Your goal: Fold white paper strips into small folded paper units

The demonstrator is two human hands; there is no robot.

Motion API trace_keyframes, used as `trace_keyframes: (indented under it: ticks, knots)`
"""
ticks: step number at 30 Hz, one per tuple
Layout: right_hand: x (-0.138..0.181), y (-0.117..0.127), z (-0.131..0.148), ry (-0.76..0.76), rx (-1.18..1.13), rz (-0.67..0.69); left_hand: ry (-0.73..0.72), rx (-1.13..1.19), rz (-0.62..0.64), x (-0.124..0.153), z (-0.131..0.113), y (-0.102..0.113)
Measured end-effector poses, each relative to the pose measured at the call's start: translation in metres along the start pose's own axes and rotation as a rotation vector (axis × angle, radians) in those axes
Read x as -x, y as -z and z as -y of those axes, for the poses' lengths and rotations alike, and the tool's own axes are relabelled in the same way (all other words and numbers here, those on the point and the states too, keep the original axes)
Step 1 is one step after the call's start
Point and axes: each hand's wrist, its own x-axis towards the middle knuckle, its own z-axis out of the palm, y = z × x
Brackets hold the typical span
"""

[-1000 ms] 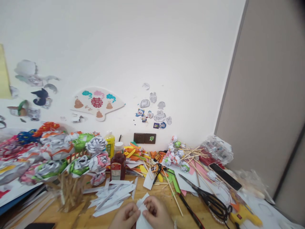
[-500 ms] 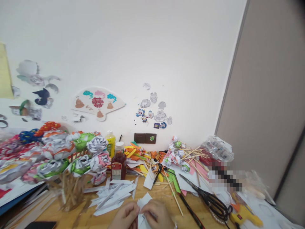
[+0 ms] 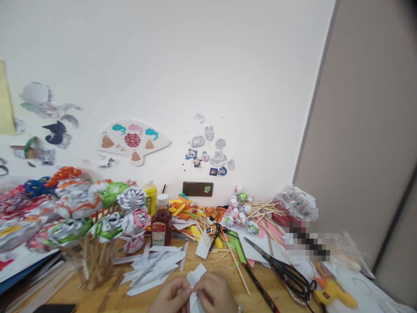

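Note:
A small piece of white paper point(image 3: 197, 274) is pinched between my two hands at the bottom middle, above the wooden table point(image 3: 137, 304). My left hand point(image 3: 172, 294) grips its left side with thumb and fingers closed. On the right side, the bent fingers of my right hand point(image 3: 213, 292) close on the same paper. The lower part of the paper lies partly behind my fingers. Just beyond my left hand is a loose pile of white paper strips point(image 3: 154, 265). A thin wooden stick point(image 3: 237, 267) lies to the right of my right hand.
Black scissors point(image 3: 286, 274), a dark pen-like rod point(image 3: 260, 287) and a yellow glue gun point(image 3: 335, 293) lie at right. Paper flowers in a clear container point(image 3: 94, 269) stand at left. A red-brown bottle point(image 3: 161, 221) and a yellow-labelled bottle point(image 3: 150, 195) stand near the wall.
Both hands stay at nearly the same spot, still pinching the white paper. The whole view has shifted very slightly; nothing on the table has visibly moved.

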Motion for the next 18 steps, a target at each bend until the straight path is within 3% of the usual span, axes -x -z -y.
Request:
trace_keyframes:
  ticks: [5,18]
  knots:
    - [0.0010,-0.0001,-0.0010,-0.026,-0.039,0.007,-0.018,0.021,-0.012,0.0010,-0.0030,-0.0009]
    - [0.0005,-0.0004,-0.0013,0.080,0.022,-0.003,0.012,0.029,-0.036,0.0009,-0.0030,-0.0032]
